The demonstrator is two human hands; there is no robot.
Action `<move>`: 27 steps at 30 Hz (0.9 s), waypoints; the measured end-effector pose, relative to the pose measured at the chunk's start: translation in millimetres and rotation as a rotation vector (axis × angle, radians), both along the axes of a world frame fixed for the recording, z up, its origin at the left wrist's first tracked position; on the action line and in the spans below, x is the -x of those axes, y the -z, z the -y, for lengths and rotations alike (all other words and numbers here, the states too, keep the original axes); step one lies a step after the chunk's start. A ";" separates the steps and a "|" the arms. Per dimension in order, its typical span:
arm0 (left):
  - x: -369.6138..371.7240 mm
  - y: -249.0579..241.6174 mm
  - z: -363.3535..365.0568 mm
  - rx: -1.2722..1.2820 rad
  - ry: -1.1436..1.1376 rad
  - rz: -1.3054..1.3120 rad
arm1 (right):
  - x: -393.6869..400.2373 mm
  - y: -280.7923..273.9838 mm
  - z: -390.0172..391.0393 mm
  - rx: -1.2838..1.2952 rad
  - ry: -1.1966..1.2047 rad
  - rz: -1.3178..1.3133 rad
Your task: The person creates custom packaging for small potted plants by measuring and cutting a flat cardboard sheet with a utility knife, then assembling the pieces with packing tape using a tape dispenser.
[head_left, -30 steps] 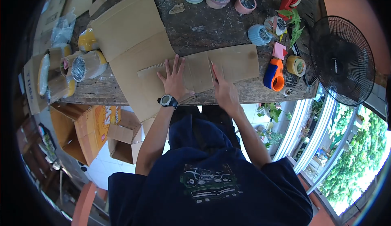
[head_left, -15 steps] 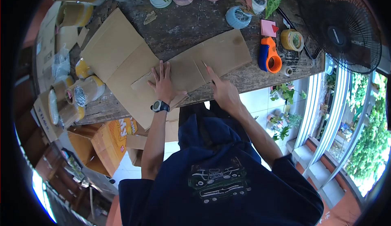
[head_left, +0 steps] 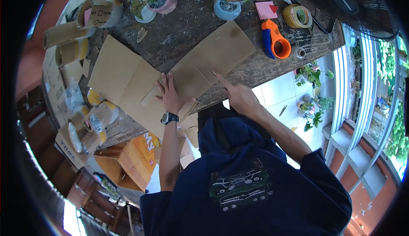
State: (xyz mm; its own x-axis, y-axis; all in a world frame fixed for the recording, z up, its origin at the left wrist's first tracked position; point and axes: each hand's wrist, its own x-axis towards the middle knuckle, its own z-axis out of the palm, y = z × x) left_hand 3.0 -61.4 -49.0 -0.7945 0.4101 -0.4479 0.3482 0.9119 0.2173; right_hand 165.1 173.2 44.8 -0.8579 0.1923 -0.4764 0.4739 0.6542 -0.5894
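Note:
A long piece of brown cardboard (head_left: 221, 44) lies on the worn wooden table, beside or over a wider cardboard sheet (head_left: 123, 74). My left hand (head_left: 171, 97) presses flat on the cardboard with its fingers spread, and a dark watch (head_left: 169, 117) is on that wrist. A straight line (head_left: 201, 73), either a cut or a crease, crosses the long piece. Just right of this line, my right hand (head_left: 242, 99) is closed around a small cutter blade (head_left: 214, 72). Its pointed tip is over the cardboard near the front edge; the handle is hidden in my fingers.
An orange and blue tape dispenser (head_left: 279, 44), a tape roll (head_left: 297, 16) and pink notes (head_left: 266, 10) sit at right. Potted plants (head_left: 228, 8) line the back, near a black fan (head_left: 345, 2). Cardboard tubes (head_left: 71, 51) stand at left; an orange box (head_left: 136, 155) lies below.
My view has tilted and shifted, so the table appears turned. My right hand has brought the blade slightly closer to the cardboard's front edge. My left hand stays pressed on the cardboard.

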 end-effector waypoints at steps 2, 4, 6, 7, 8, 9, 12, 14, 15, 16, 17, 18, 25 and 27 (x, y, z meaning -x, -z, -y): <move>-0.2 4.7 1.6 -0.032 0.013 -0.020 | 48.4 18.1 -5.2 -0.059 0.024 -0.079; -0.5 -1.6 2.3 -0.033 0.010 -0.001 | 81.9 33.3 -6.9 -0.081 0.053 -0.071; 1.1 -10.8 -4.3 -0.025 -0.018 0.049 | 67.2 30.1 -4.2 -0.099 0.023 -0.034; 3.0 -9.5 -3.8 -0.054 -0.009 0.045 | 52.6 26.1 -6.3 -0.118 0.001 -0.011; 2.5 -6.0 -0.4 -0.086 -0.006 0.044 | 28.5 26.1 -5.4 -0.132 -0.014 0.015; 2.2 -1.8 2.7 -0.117 -0.003 0.043 | 1.8 25.1 -3.7 -0.146 -0.030 0.041; 1.5 2.8 4.5 -0.153 0.019 -0.004 | -42.0 0.6 -13.9 -0.006 -0.029 0.206; 0.1 -5.8 1.4 -0.076 -0.007 0.039 | -52.7 -5.0 -16.9 0.064 -0.012 0.213; 1.1 -10.1 -1.6 -0.039 -0.016 0.059 | -49.2 -7.7 -17.8 0.070 0.028 0.135; 0.8 -13.3 -0.4 -0.005 -0.013 0.015 | -41.9 -9.1 -20.2 0.072 0.063 0.054; -1.4 -19.7 4.9 0.033 -0.009 -0.028 | -33.8 -10.7 -21.6 0.078 0.098 -0.027; -2.4 -25.4 10.4 0.076 -0.004 -0.070 | -25.0 -11.8 -22.1 0.069 0.098 -0.033; 3.4 -24.2 -54.9 -0.172 0.167 -0.013 | 52.4 19.7 -2.2 0.032 0.083 -0.129; 6.4 27.1 -57.5 -0.474 0.242 -0.078 | 71.8 25.7 0.4 0.023 0.068 -0.111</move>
State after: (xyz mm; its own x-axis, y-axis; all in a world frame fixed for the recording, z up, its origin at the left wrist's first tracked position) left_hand -3.4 -3.9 -76.1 -0.6758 0.7284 -0.1123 0.5677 0.6116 0.5511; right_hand 93.4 172.8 19.1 -0.8908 0.2422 -0.3844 0.4480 0.6086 -0.6549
